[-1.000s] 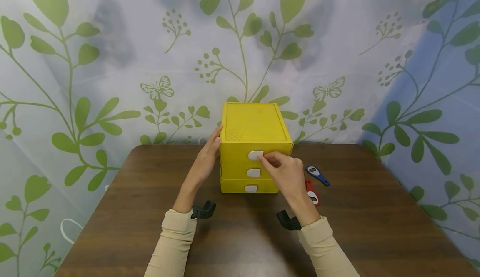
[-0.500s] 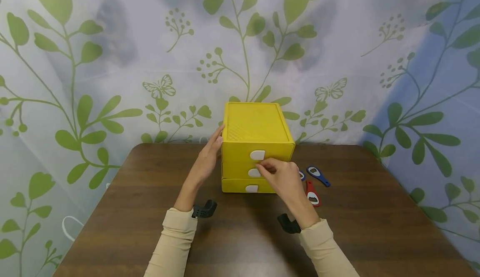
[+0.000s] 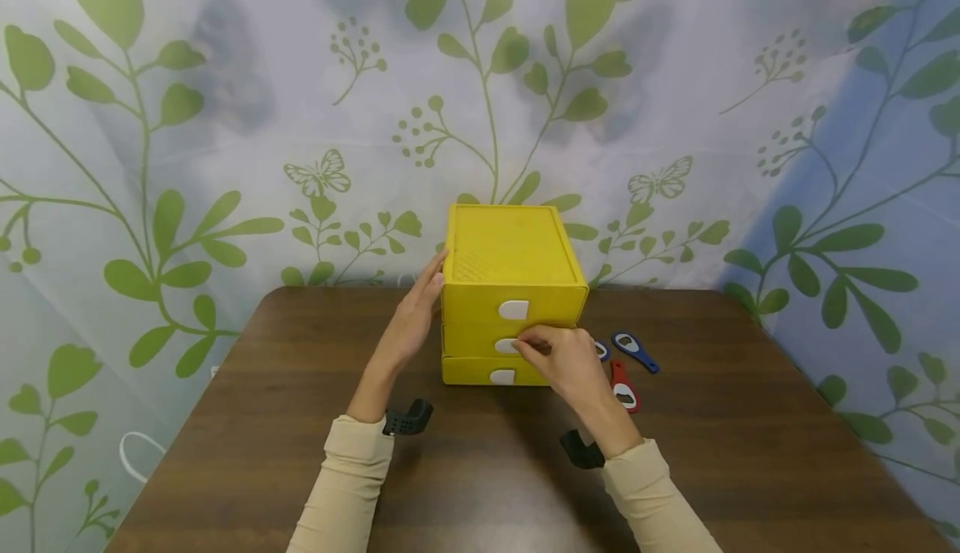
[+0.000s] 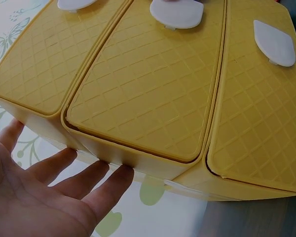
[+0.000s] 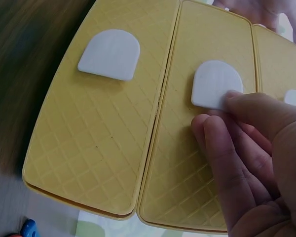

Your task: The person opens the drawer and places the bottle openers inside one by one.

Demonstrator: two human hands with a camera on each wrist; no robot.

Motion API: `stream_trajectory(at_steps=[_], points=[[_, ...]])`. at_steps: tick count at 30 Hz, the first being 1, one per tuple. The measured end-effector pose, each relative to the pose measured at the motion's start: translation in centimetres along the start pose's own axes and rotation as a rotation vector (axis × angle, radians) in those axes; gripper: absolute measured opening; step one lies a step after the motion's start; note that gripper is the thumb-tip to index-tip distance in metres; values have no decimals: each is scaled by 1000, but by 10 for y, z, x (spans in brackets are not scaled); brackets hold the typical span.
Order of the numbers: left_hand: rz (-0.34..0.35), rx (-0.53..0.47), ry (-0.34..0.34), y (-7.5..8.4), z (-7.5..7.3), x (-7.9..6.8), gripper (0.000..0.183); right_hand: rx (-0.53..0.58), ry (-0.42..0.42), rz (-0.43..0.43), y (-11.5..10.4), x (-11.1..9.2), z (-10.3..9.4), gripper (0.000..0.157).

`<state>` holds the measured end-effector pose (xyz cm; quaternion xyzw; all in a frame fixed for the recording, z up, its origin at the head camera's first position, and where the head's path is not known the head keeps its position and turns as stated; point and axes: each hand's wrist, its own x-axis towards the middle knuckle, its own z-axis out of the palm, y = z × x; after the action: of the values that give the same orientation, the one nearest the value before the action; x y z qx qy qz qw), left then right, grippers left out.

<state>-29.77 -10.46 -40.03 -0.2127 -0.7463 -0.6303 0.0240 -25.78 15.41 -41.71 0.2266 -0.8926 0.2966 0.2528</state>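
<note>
A yellow cabinet (image 3: 513, 245) with three stacked drawers stands on the table, each drawer front bearing a white handle. My right hand (image 3: 566, 361) pinches the handle (image 5: 214, 84) of the middle drawer (image 4: 138, 74), thumb on its face and fingers at its edge. All the drawers look pushed in. Along the cabinet's left side, my left hand (image 3: 408, 320) is spread with straight fingers; in the left wrist view its fingertips (image 4: 121, 170) touch the side wall.
Right of the cabinet lie a blue bottle opener (image 3: 636, 351), a red one (image 3: 624, 388) and another blue one (image 3: 602, 351) partly behind my right hand. A leaf-patterned curtain (image 3: 300, 120) hangs behind the brown table (image 3: 300, 386).
My right hand has gone down from the top drawer's handle to the middle drawer's handle and now pinches that. My left hand stays on the cabinet's side.
</note>
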Motion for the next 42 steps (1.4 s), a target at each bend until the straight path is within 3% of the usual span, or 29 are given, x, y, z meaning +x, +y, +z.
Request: stream_trajectory(at_steps=[11, 26, 42], points=[[-8, 48, 8, 1, 0, -3, 53, 13, -30, 25, -3, -3, -1, 6], [-5, 40, 9, 1, -1, -3, 55, 43, -87, 53, -9, -13, -7, 6], [2, 38, 6, 0, -2, -1, 54, 27, -50, -14, -11, -25, -10, 7]])
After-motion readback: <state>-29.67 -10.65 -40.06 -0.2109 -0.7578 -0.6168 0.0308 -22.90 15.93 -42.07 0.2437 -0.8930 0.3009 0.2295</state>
